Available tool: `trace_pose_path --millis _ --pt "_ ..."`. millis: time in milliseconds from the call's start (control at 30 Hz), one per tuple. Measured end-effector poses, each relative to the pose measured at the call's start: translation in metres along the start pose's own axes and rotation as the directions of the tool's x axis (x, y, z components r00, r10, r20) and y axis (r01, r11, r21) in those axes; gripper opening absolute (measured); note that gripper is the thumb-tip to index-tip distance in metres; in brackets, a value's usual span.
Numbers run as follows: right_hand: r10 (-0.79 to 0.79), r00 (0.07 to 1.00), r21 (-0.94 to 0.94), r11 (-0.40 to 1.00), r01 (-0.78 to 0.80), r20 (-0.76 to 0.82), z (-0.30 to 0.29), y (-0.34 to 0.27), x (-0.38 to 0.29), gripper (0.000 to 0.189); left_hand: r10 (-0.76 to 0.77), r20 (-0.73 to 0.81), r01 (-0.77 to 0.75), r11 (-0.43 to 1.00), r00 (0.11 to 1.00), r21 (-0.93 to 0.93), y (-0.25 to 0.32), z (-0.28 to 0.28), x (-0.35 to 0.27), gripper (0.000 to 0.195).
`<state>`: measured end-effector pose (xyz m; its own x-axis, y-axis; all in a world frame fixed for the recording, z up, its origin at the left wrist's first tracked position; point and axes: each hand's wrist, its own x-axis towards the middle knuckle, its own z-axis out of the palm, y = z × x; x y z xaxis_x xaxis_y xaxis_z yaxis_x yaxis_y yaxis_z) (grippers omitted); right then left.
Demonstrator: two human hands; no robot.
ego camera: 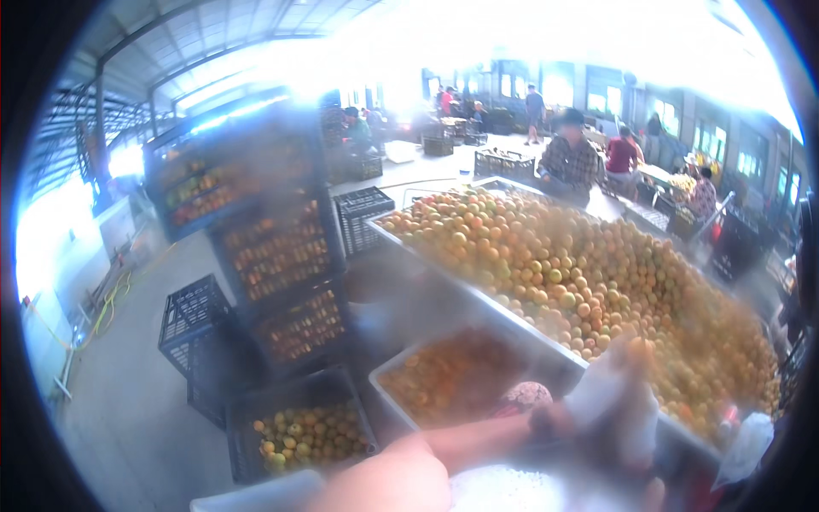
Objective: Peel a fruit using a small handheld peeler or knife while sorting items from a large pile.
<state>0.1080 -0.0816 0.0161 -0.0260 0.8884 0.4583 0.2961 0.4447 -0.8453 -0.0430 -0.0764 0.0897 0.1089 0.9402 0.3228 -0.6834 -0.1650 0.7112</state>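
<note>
My left arm reaches right from the bottom edge. My left hand (604, 387), in a whitish glove, is at the near rim of a large metal-edged sorting table (473, 291). Small round orange and greenish fruits (563, 281) are heaped on it. Blur hides the fingers and whether they hold anything. A pale blurred shape (636, 429) hangs below the glove; I cannot tell if it belongs to my right hand. Under the table rim, a lower tray (386, 384) contains more orange fruit. A patterned cloth-like item (528, 395) shows behind my forearm.
Stacked crates (281, 256) of fruit stand left, beside dark plastic crates (195, 313). A fruit crate (240, 441) sits on the floor near me. A yellow hose (112, 301) lies far left. Someone in a checked shirt (568, 160) is across the table; others work behind. A clear plastic bag (748, 441) hangs right.
</note>
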Motion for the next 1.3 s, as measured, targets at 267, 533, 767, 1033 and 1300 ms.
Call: trace_pose_path --millis 267,533,767,1033,1300 --pt "-0.188 0.937 -0.444 0.841 0.309 0.295 0.012 -0.105 -0.009 0.025 0.036 -0.048 -0.037 0.999 0.998 -0.021 0.014 -0.006 -0.025 0.036" --pt "-0.123 0.940 0.057 0.992 0.110 0.317 0.019 -0.200 -0.027 0.026 0.093 0.132 -0.076 0.989 0.987 -0.127 0.058 0.008 -0.074 0.043" --pt "0.296 0.940 0.773 0.551 -0.315 0.172 0.004 -0.173 -0.024 0.024 0.344 0.193 -0.385 0.890 0.919 0.243 0.069 0.041 -0.082 0.029" --pt "0.004 0.861 0.845 0.189 -0.500 0.509 0.059 -0.149 0.040 0.029 -0.086 0.301 0.250 0.787 0.950 -0.564 -0.022 -0.055 -0.032 0.040" --pt "-0.038 0.998 0.623 0.780 0.064 -0.055 -0.016 -0.082 -0.009 0.031 -0.334 0.304 0.431 0.832 0.892 -0.350 0.051 0.015 -0.051 0.045"
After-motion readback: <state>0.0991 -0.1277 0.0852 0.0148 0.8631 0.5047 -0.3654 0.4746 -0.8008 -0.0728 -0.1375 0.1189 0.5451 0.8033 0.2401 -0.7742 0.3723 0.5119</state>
